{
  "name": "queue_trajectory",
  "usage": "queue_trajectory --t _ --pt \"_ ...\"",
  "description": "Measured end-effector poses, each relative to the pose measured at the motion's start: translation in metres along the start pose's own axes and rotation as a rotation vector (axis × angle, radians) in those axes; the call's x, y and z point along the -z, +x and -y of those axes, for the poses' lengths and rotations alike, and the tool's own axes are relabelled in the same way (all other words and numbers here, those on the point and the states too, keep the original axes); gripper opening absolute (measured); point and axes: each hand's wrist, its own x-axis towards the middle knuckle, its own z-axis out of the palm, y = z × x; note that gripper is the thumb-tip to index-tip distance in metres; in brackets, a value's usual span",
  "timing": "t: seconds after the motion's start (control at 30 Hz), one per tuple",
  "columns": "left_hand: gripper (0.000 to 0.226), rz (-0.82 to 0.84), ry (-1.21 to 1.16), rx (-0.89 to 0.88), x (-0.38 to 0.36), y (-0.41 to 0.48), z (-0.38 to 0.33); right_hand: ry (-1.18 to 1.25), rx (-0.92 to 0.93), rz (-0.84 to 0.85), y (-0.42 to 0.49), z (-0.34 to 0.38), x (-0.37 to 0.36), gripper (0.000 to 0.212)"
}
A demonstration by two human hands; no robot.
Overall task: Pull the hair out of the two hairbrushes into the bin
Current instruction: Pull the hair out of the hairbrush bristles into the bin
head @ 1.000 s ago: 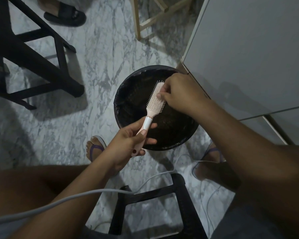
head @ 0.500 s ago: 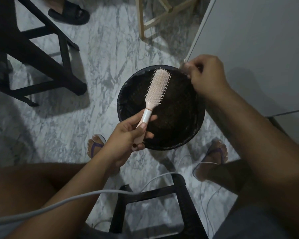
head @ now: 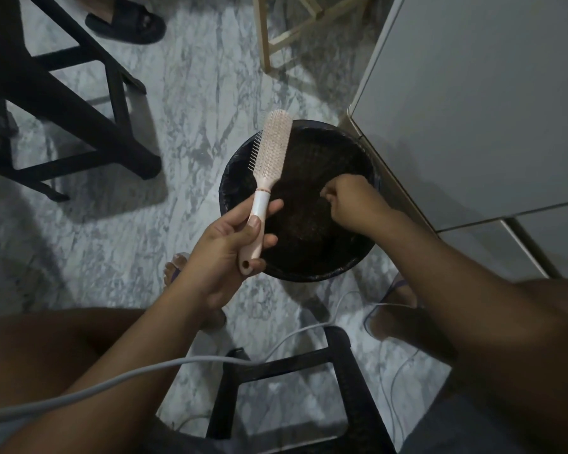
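- Grey-and-white veined marble floor (head: 191,103), smooth and dimly lit, under everything.
- Black slatted stool frame (head: 66,103) at upper left; pale wooden legs (head: 269,37) at top centre; black slide sandal (head: 128,26) near the top edge.
- Flat pale-grey cabinet panel (head: 473,103) filling the right side, its corner just beside the bin.
- Round black bin (head: 233,188) on the floor, lined with a crinkled dark bag, interior dark and matted.
- Pink hairbrush (head: 273,149), long oval head with rows of fine pins and a smooth pale handle, held upright over the bin's left rim.
- Left hand (head: 230,247) wrapped around the handle, thumb pressed along it.
- Right hand (head: 351,199) low over the bin, fingertips bunched together; hair between them too faint to make out.
- Grey cable (head: 145,371) draped across the lap; black plastic stool (head: 309,365) below.
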Motion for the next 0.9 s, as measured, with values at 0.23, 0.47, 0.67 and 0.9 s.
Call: queue_trajectory --t 0.23,0.47,0.67,0.9 --pt "0.045 0.001 0.109 0.042 -0.003 -0.001 0.005 0.509 0.405 -0.19 -0.017 0.036 0.03 0.098" --pt "0.046 0.043 0.09 0.044 -0.005 -0.002 0.003 0.731 0.357 -0.216 -0.009 0.034 0.019 0.08" --pt "0.044 0.001 0.064 0.024 -0.002 -0.001 0.002 0.897 0.314 -0.297 -0.005 0.025 0.027 0.037" --pt "0.044 0.001 0.095 0.028 -0.003 -0.004 0.001 0.664 0.202 -0.397 0.004 0.012 0.022 0.016"
